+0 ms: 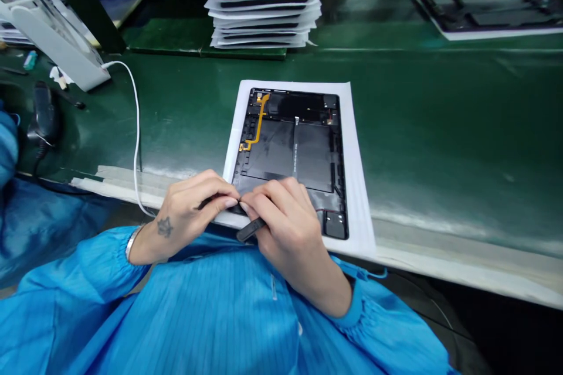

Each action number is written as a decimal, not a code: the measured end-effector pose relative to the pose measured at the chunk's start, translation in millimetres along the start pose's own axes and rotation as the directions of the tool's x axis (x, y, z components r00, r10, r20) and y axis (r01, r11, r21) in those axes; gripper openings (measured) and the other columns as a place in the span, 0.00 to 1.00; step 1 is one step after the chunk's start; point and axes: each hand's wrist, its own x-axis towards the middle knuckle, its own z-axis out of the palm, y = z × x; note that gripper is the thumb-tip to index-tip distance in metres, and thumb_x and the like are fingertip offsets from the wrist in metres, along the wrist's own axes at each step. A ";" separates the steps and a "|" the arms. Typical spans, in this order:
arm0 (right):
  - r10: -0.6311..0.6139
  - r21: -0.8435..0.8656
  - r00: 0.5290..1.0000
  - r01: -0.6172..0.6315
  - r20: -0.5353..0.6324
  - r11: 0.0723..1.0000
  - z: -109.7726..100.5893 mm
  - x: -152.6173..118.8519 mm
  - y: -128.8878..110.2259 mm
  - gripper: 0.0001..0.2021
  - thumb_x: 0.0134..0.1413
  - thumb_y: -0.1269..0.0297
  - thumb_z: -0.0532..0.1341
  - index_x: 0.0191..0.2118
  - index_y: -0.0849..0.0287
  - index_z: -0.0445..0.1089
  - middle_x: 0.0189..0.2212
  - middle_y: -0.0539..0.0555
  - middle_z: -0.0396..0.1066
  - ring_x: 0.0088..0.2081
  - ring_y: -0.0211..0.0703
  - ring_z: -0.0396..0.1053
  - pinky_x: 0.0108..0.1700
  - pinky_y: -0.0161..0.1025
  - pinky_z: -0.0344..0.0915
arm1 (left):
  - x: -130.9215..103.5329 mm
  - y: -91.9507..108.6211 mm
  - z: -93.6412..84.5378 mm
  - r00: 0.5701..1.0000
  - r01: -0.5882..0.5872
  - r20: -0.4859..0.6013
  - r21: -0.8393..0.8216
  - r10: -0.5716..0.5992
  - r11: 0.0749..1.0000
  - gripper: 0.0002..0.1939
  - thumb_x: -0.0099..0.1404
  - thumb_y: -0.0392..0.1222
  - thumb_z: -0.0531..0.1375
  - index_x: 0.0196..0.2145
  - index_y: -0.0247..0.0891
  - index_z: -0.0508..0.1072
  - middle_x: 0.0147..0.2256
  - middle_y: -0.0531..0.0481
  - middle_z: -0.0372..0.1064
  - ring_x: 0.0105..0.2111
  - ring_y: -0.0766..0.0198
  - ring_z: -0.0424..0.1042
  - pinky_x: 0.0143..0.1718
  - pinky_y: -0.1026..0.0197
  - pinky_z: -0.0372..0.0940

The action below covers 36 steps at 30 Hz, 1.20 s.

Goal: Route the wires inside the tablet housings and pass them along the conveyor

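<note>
An opened tablet-like device (281,146) lies on a white sheet (358,187) at the bench's front edge, its black inside facing up, with an orange flex cable (260,123) along its left side. My left hand (191,208) is at its lower left corner, thumb and index finger pinched together; what they hold is too small to name. Beside it, my right hand (285,217) has its fingertips at the same corner and is wrapped round a black tool (250,229), whose flat end sticks out toward me.
A stack of white sheets with dark layers (266,6) stands behind the device. Another opened device (497,9) lies at back right. To the left are a white stand (61,35), its white cable (137,129) and a black corded object (44,111). Blue fabric (44,217) shows at far left.
</note>
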 end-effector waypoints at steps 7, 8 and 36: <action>-0.142 -0.022 0.989 0.144 0.047 0.989 -4.6 -8.4 6.1 0.12 0.69 0.74 0.54 0.50 0.62 0.73 0.43 0.58 0.78 0.38 0.45 0.64 0.37 0.45 0.59 | -1.3 -8.0 -4.5 0.983 -0.176 0.098 0.282 0.154 0.943 0.06 0.75 0.35 0.55 0.41 0.36 0.72 0.34 0.49 0.73 0.34 0.65 0.71 0.36 0.62 0.68; -0.161 -0.037 0.985 0.163 0.067 0.986 -5.0 -8.8 6.7 0.12 0.70 0.72 0.54 0.50 0.62 0.73 0.44 0.58 0.78 0.37 0.45 0.63 0.37 0.45 0.59 | -2.1 -9.0 -5.0 0.978 -0.198 0.119 0.313 0.169 0.929 0.06 0.76 0.36 0.55 0.41 0.36 0.72 0.34 0.49 0.73 0.34 0.64 0.71 0.36 0.61 0.68; -0.149 -0.082 0.984 0.157 0.097 0.984 -19.8 2.0 2.5 0.38 0.69 0.41 0.45 0.58 0.77 0.68 0.44 0.65 0.74 0.40 0.49 0.65 0.41 0.45 0.63 | -16.6 1.7 -15.5 0.858 -0.510 0.287 0.571 0.426 0.643 0.14 0.75 0.30 0.49 0.49 0.22 0.72 0.40 0.36 0.76 0.40 0.53 0.75 0.37 0.53 0.74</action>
